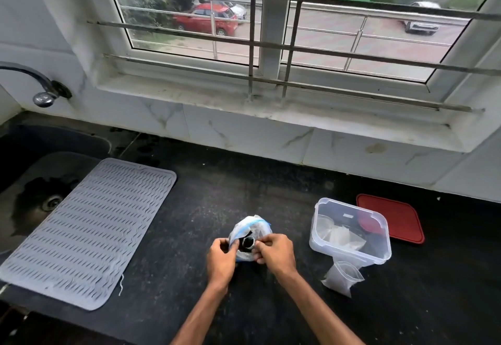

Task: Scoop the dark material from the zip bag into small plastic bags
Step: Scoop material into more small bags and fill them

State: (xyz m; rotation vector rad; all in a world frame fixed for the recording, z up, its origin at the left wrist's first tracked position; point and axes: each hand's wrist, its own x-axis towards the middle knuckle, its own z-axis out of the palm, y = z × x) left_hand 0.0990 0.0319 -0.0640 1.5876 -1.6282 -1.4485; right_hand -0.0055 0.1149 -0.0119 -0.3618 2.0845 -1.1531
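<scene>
Clock set on the zip bag (250,229), 12 toward the window (271,19).

Zip bag: stands on the black counter (189,209), close in front of me, bunched up, with a blue zip line curving across its top. The mouth faces me. A dark round shape (247,242) shows in the mouth. Scoop or material, I cannot tell.

Left hand (221,259): at 8 o'clock on the bag. My fingers are curled and pinch the plastic at the left edge of the mouth.

Right hand (273,252): at 4 o'clock on the bag. My fingers and thumb are curled and pinch the plastic at the right edge of the mouth, just beside the dark shape. Both hands touch the bag and the mouth is spread between them.

Tub (352,252): clear plastic, open, at 3 o'clock, near the bag but apart from it. Folded clear plastic and some dark and red items lie inside. I cannot make out what they are.

Lid (393,220): red, flat on the counter beyond the tub, at 2 o'clock, partly hidden by it.

Small bag (343,277): clear, lying on the counter against the tub's near side, at 4 o'clock.

Mat (89,230): grey, ribbed, at 9 o'clock. Its left part overhangs the sink (16,171).

Tap (40,92): on the wall at 10 o'clock, above the sink.
</scene>
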